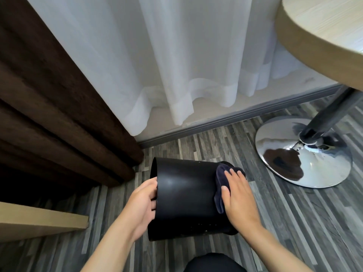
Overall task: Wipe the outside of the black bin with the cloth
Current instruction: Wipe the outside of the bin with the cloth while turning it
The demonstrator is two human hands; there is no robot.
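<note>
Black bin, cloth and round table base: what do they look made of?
Black bin: probably smooth plastic, semi-matte with soft highlights; could be coated metal. Cloth: soft dark fabric, likely microfibre, bunched in folds. Table base: polished chrome-look metal, mirroring the room.

— Where did the bin (184, 197) sit?

— On its side on the floor (294, 222), mouth to the left, base to the right, right in front of the person.

— And the hands?

— Left hand (141, 205) was at the rim on the left; right hand (238, 199) lay flat near the base end, with the cloth (221, 185) between palm and bin wall.

— Behind it?

— The sheer curtain (167, 65) hung behind, the heavy drape (49, 105) to the left of that. A shelf edge (43, 220) jutted in at the near left.

— To the right?

— The table base (302, 154) stood on the floor, behind and right of the bin, well apart, with the tabletop (324, 36) above it.
</note>
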